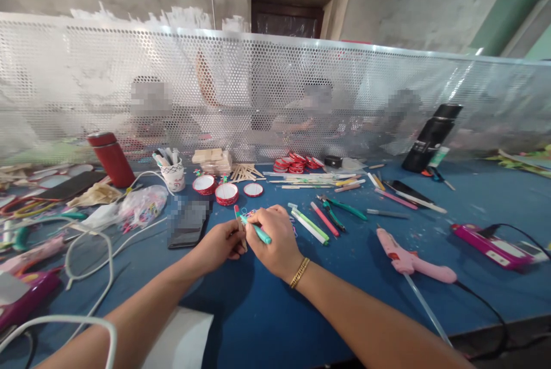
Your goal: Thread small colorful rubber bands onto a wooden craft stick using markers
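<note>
While left hand (226, 243) pinched a stick (236, 210) and right hand (278, 237) gripped a teal pen (262, 235), cup (173, 178) held pens (169, 156), bag (150, 198) held colorful bits (134, 221), on blue table (267, 311) before mesh screen (235, 76).

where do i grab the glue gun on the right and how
Probably best to take the glue gun by its handle, coming from the right: the handle juts that way, clear of the nozzle, which points away to the left, and the glue stick trailing toward you.
</note>
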